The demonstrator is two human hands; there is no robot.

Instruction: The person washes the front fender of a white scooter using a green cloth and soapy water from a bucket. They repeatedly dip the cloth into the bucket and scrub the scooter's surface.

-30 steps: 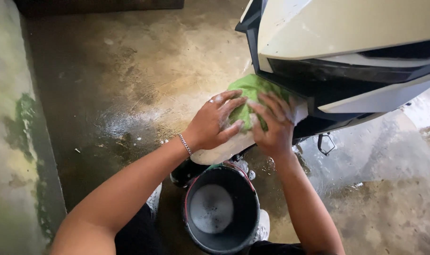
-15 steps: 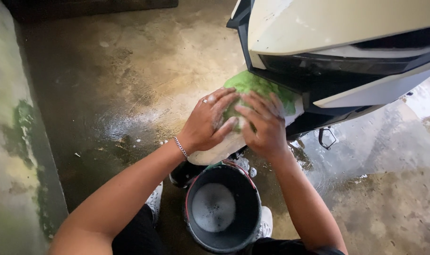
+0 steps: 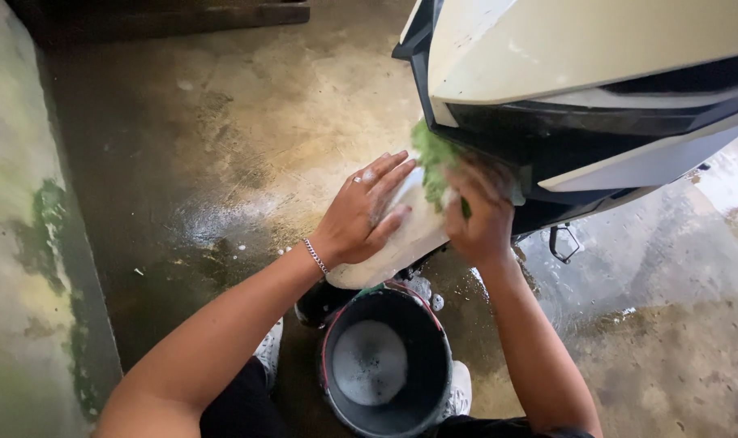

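A white and black scooter body (image 3: 596, 73) fills the upper right. Below its nose sits a white front fender (image 3: 401, 239). My left hand (image 3: 361, 212), with a ring and a wrist chain, lies flat with fingers spread on the fender's left side. My right hand (image 3: 478, 215) grips a green wash cloth (image 3: 430, 162) and presses it against the fender's top, just under the scooter's dark front panel. A dark bucket (image 3: 387, 361) with foamy water stands between my knees, below both hands.
The concrete floor (image 3: 223, 146) is wet, with soap specks near the fender. A mossy raised ledge (image 3: 20, 243) runs along the left. A dark beam (image 3: 174, 16) lies at the far edge. The front tyre (image 3: 324, 300) shows under the fender.
My right hand has slid the green cloth up and to the right, under the scooter's front panel. My left hand has flattened on the fender with fingers spread.
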